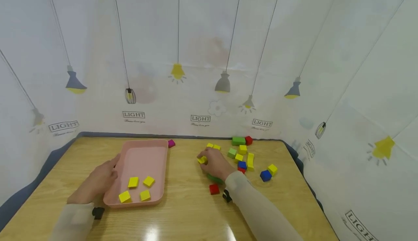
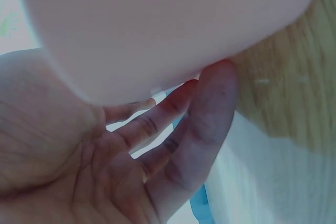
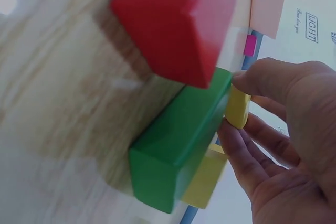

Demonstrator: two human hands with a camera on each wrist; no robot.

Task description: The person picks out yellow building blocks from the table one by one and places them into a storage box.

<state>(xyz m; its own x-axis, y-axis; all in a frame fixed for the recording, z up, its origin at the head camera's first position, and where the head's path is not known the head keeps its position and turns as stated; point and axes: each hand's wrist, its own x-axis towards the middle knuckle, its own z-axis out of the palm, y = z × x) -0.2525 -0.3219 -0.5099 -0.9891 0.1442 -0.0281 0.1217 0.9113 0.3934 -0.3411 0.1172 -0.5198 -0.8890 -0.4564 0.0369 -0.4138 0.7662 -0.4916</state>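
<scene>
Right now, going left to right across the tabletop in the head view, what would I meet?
Left hand, pink tray, magenta block, right hand pinching a yellow block, rightmost blue block, rightmost yellow cube.

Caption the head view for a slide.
Left hand touching a pink tray of four yellow blocks; right hand pinching another.

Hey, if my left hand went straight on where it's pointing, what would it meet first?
The pink tray: your left hand is touching its left edge. Whether the fingers would push its side or slip underneath, I can't judge from this depth.
</scene>
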